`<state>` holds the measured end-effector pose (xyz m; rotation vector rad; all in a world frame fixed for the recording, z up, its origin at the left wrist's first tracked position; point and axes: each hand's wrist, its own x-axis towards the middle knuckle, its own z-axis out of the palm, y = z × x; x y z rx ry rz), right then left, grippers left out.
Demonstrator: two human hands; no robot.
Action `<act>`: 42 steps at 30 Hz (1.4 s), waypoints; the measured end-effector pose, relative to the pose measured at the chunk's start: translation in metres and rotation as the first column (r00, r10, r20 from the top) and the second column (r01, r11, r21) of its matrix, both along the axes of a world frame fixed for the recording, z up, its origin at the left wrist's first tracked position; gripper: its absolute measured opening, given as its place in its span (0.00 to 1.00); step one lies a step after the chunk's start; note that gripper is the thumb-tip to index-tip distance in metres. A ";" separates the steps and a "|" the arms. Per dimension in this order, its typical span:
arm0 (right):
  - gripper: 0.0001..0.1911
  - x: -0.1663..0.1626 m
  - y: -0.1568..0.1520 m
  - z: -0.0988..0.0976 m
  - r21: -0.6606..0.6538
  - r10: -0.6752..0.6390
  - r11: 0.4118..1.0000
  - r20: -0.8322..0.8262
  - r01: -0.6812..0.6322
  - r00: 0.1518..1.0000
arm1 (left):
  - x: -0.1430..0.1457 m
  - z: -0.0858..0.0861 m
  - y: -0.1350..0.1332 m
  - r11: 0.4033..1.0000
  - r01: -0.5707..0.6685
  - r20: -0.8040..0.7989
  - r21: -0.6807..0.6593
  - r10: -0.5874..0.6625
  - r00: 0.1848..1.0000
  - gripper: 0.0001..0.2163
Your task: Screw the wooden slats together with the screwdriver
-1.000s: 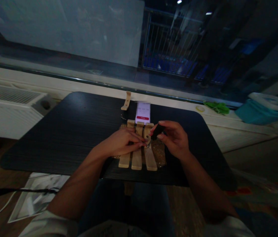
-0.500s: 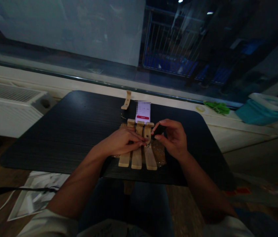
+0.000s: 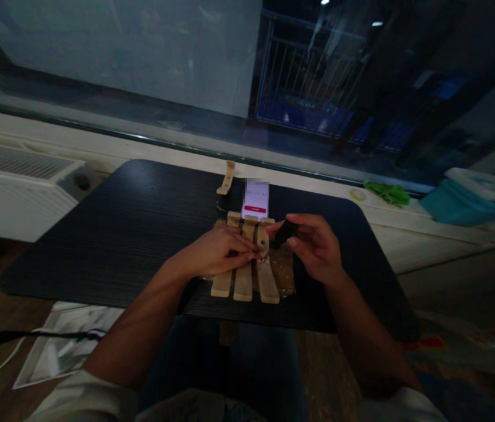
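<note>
Three curved wooden hooks lie side by side, and the right-hand wooden hook [image 3: 268, 284] shows a dark hole near its upper part. My left hand [image 3: 218, 251] reaches across the left and middle hooks. Its thumb and forefinger are pinched at a small shiny metal screw [image 3: 263, 258] on the right-hand hook. In the closed fingers of my right hand [image 3: 315, 243] is a black-handled screwdriver [image 3: 286, 234], slanting down left toward the screw. Whether its tip touches the screw is too small to tell. Bubble wrap [image 3: 284, 272] lies beneath the hooks.
A lit phone [image 3: 255, 196] stands just behind the hooks on the black table [image 3: 111, 234]. Another wooden hook [image 3: 226, 179] lies at the table's back edge, with small metal bits [image 3: 220, 207] near it. A teal box [image 3: 453, 202] and green cloth [image 3: 388, 193] sit on the sill.
My right hand has shifted slightly right and its fingers have changed their hold on the screwdriver's handle, which shows more now. My left hand stays in place.
</note>
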<state>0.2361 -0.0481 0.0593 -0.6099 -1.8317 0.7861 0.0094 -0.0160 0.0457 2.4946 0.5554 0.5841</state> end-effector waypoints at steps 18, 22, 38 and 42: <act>0.18 -0.003 0.001 0.001 -0.049 0.026 0.998 -0.096 -0.031 0.995 | 0.001 0.000 -0.001 0.999 0.006 0.008 0.037 -0.006 1.000 0.11; 0.18 -0.003 0.004 -0.003 -0.014 -0.025 1.000 -0.079 0.024 0.997 | 0.001 0.000 0.000 0.999 0.018 0.023 0.033 -0.018 1.000 0.11; 0.20 -0.009 0.009 -0.003 0.091 -0.120 0.988 -0.069 0.126 0.990 | 0.001 0.001 -0.001 0.998 0.005 0.033 0.060 -0.007 0.999 0.10; 0.22 -0.009 0.010 -0.004 0.120 -0.089 0.988 -0.082 0.098 0.993 | 0.001 0.003 -0.001 0.998 0.001 0.022 0.055 -0.003 1.000 0.10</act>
